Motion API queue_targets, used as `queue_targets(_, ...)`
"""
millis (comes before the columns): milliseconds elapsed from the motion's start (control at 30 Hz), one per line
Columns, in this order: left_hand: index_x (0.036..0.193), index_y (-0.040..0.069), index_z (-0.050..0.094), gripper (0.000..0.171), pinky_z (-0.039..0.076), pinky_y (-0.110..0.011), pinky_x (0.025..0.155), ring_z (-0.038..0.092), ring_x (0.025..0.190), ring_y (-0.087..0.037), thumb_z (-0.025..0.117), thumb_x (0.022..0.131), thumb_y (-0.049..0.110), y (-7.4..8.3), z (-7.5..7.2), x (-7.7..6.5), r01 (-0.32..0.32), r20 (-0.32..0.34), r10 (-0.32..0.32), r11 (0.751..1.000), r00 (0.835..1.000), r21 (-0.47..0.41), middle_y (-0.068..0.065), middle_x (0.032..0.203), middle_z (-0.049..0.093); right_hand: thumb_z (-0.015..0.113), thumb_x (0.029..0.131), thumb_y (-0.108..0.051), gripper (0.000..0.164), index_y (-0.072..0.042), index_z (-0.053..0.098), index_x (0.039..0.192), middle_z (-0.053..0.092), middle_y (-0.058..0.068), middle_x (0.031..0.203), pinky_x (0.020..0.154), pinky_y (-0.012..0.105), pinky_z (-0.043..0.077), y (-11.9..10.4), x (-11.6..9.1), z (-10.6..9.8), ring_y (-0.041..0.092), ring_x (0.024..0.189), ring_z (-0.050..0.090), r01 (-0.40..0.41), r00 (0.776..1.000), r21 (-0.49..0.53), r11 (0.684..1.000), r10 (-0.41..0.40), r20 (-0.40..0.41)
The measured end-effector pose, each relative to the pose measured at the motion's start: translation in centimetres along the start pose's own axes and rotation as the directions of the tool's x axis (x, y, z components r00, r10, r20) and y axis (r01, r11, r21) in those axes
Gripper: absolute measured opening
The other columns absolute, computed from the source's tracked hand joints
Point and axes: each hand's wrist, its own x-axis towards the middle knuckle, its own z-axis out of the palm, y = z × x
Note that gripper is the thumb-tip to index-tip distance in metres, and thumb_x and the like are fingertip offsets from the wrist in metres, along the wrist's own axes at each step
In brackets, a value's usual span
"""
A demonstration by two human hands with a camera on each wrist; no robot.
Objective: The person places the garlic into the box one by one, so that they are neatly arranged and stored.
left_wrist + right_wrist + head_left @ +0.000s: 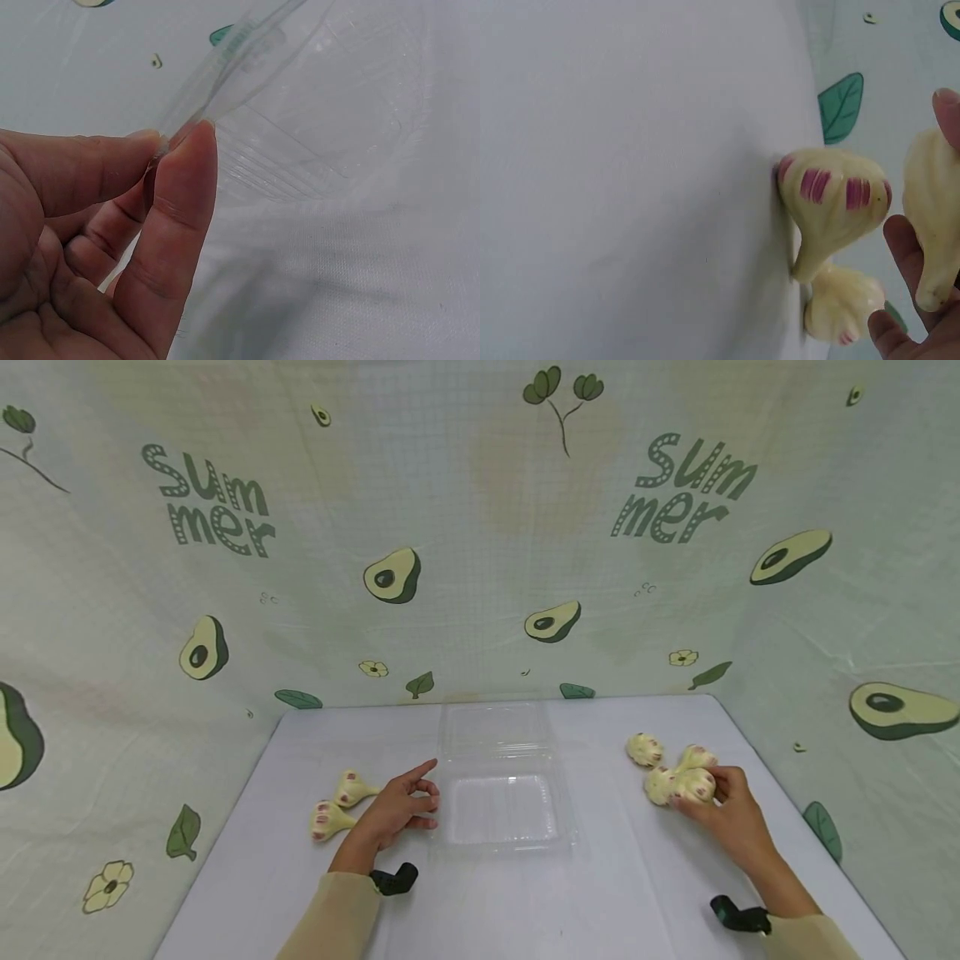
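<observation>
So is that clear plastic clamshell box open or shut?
Open: the clamshell box has its far half swung back, not covering the near half.

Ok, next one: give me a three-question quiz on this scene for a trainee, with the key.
1. True or false: the left hand pinches the edge of the clear plastic box.
2. The right hand holds: A) a spoon; B) a garlic bulb; C) a cup.
3. In the head view, how many bulbs show to the left of the box?

Key: 1. True, as the left wrist view shows. 2. B. 3. Two.
</observation>
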Motion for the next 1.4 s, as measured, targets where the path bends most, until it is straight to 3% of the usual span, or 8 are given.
queue_targets(100, 0.167, 0.018, 0.033, 0.08, 0.063, -0.031, 0.069, 0.06, 0.086, -0.017, 0.067, 0.098, -0.006, 0.0, 0.0, 0.0, -0.004, 0.003, 0.004, 1.0, 1.0, -0.003, -0.01, 0.115, 0.057, 0.086, 0.09, -0.039, 0.1, 0.005, 0.025, 0.157, 0.03, 0.038, 0.162, 0.111, 0.035, 0.051, -0.3, 0.1, 0.7, 0.056, 0.147, 0.035, 0.026, 0.999, 0.033, 0.999, -0.024, -0.034)
queue_targets(233, 0.167, 0.017, 0.033, 0.08, 0.063, -0.031, 0.068, 0.06, 0.086, -0.017, 0.066, 0.099, -0.007, -0.1, 0.0, 0.0, -0.01, 0.003, 0.01, 1.0, 1.0, -0.002, -0.01, 0.114, 0.057, 0.087, 0.09, -0.037, 0.095, -0.003, 0.033, 0.16, 0.035, 0.028, 0.165, 0.083, -0.001, 0.035, -0.7, 0.0, 1.4, 0.048, 0.147, 0.04, 0.063, 0.994, 0.056, 0.996, -0.057, -0.096)
queue_targets(367, 0.167, 0.016, 0.032, 0.08, 0.063, -0.031, 0.068, 0.061, 0.086, -0.018, 0.066, 0.099, -0.007, -0.2, 0.1, 0.0, -0.02, 0.01, 0.02, 1.0, 1.0, 0.001, -0.01, 0.114, 0.057, 0.084, 0.091, -0.041, 0.093, -0.009, 0.035, 0.163, 0.041, 0.024, 0.163, 0.106, 0.032, 0.046, -1.5, -0.1, 1.7, 0.046, 0.145, 0.042, 0.079, 0.986, 0.017, 0.997, -0.075, -0.147)
queue_targets(500, 0.167, 0.015, 0.032, 0.08, 0.063, -0.031, 0.069, 0.061, 0.086, -0.019, 0.067, 0.098, -0.006, -0.2, 0.1, -0.1, -0.028, 0.014, 0.028, 1.0, 1.0, -0.002, -0.009, 0.114, 0.056, 0.078, 0.098, -0.039, 0.088, -0.013, 0.03, 0.167, 0.04, 0.027, 0.162, 0.104, 0.066, 0.044, -2.4, 0.0, 1.7, 0.051, 0.143, 0.042, 0.129, 0.983, -0.004, 0.992, -0.129, -0.128)
queue_targets(633, 0.167, 0.016, 0.032, 0.08, 0.063, -0.031, 0.068, 0.06, 0.085, -0.018, 0.067, 0.098, -0.006, -0.2, 0.1, -0.1, -0.028, 0.012, 0.028, 1.0, 1.0, -0.005, -0.01, 0.114, 0.056, 0.072, 0.102, -0.037, 0.088, -0.013, 0.021, 0.169, 0.035, 0.026, 0.166, 0.105, 0.03, 0.05, -3.0, 0.3, 1.9, 0.05, 0.147, 0.04, 0.152, 0.985, 0.022, 0.988, -0.149, -0.082)
queue_targets(767, 0.167, 0.015, 0.033, 0.079, 0.063, -0.03, 0.067, 0.06, 0.084, -0.017, 0.066, 0.099, -0.007, -0.3, 0.1, -0.1, -0.028, 0.012, 0.028, 1.0, 1.0, -0.004, -0.01, 0.114, 0.056, 0.077, 0.099, -0.032, 0.087, -0.003, 0.025, 0.162, 0.04, 0.028, 0.163, 0.083, -0.002, 0.036, -3.5, 0.6, 2.5, 0.045, 0.147, 0.04, 0.148, 0.986, 0.123, 0.981, -0.137, -0.094)
queue_targets(1167, 0.167, 0.016, 0.034, 0.08, 0.063, -0.03, 0.067, 0.061, 0.084, -0.016, 0.067, 0.098, -0.007, -0.5, 0.2, 0.0, -0.028, 0.0, 0.028, 1.0, 1.0, -0.011, -0.008, 0.113, 0.056, 0.082, 0.094, -0.012, 0.067, -0.007, 0.049, 0.153, 0.051, 0.013, 0.142, 0.076, 0.009, 0.051, -5.0, 0.9, 4.6, -0.008, 0.094, 0.055, 0.269, 0.959, 0.186, 0.945, -0.247, -0.137)
queue_targets(1400, 0.167, 0.017, 0.035, 0.08, 0.063, -0.03, 0.068, 0.062, 0.084, -0.016, 0.067, 0.097, -0.007, -0.8, 0.0, 0.0, -0.032, -0.005, 0.032, 0.999, 0.999, -0.01, -0.009, 0.112, 0.056, 0.083, 0.094, -0.017, 0.065, -0.009, 0.054, 0.152, 0.053, 0.019, 0.151, 0.077, 0.008, 0.051, -6.6, 0.9, 5.7, 0.018, 0.114, 0.06, 0.254, 0.966, 0.13, 0.959, -0.243, -0.092)
